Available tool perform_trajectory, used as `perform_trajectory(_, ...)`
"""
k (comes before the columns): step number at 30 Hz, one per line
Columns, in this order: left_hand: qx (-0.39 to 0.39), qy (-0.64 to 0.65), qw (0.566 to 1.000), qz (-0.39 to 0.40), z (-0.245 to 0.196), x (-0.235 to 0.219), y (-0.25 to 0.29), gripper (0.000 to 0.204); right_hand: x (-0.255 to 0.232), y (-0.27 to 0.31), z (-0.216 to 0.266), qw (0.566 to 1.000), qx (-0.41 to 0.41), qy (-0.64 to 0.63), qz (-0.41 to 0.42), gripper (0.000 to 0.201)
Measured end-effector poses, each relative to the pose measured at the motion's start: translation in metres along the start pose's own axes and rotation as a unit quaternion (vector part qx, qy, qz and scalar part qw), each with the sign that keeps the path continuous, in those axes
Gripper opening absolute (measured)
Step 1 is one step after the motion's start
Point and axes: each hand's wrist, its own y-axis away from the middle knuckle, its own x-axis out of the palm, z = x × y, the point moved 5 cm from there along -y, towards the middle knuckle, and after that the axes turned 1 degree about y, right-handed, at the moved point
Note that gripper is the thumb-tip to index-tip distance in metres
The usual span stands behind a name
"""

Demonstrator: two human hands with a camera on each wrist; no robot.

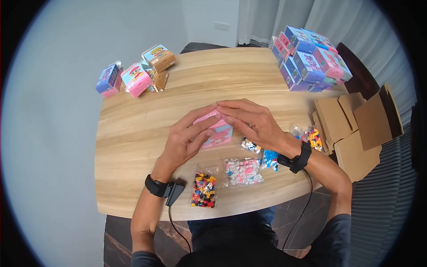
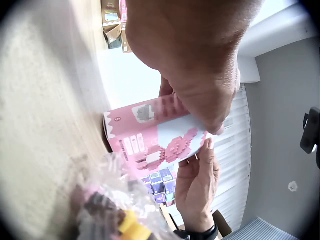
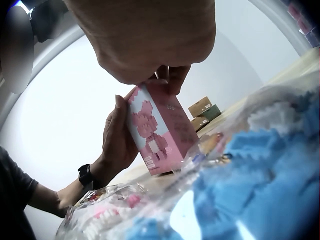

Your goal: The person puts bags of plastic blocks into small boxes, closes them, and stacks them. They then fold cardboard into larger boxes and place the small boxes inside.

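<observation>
A pink and light-blue box [image 1: 219, 135] with a block-figure picture stands on the table between the two hands. The left hand [image 1: 184, 135] lies along its left side and top, fingers nearly straight. From the right, the right hand [image 1: 255, 122] reaches over the top edge, and the fingertips of both hands meet there. In the left wrist view the box [image 2: 170, 142] shows its printed front, with the right hand [image 2: 197, 187] at its top end. The right wrist view shows the box [image 3: 160, 130] upright, the left hand [image 3: 117, 135] against its side.
Near the front lie bags of multicoloured bricks [image 1: 204, 190], white and pink bricks [image 1: 243, 171] and blue bricks [image 1: 270, 159]. Several small boxes [image 1: 136, 80] stand at the back left, a stack of boxes [image 1: 309, 62] at the back right. Open cardboard cartons [image 1: 356, 129] are at the right.
</observation>
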Motion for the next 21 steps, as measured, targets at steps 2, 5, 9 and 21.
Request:
perform_trajectory(2, -0.018, 0.008, 0.999, 0.025, -0.004, -0.004, -0.003, 0.034, -0.001, 0.005, -0.001, 1.000, -0.017, 0.012, 0.015, 0.036)
perform_trajectory(5, -0.026, 0.002, 0.999, 0.041, 0.002, -0.009, -0.002, 0.037, -0.002, 0.010, -0.005, 0.999, -0.004, 0.016, 0.048, 0.046)
perform_trajectory(9, -0.222, 0.090, 0.955, -0.173, 0.031, -0.018, 0.013, 0.035, -0.003, 0.003, 0.014, 0.993, 0.018, 0.095, -0.063, 0.074)
perform_trajectory(21, -0.298, 0.292, 0.895, -0.157, 0.045, -0.003, 0.018, 0.062, -0.137, -0.008, -0.021, 0.858, 0.051, 0.470, -0.200, 0.063)
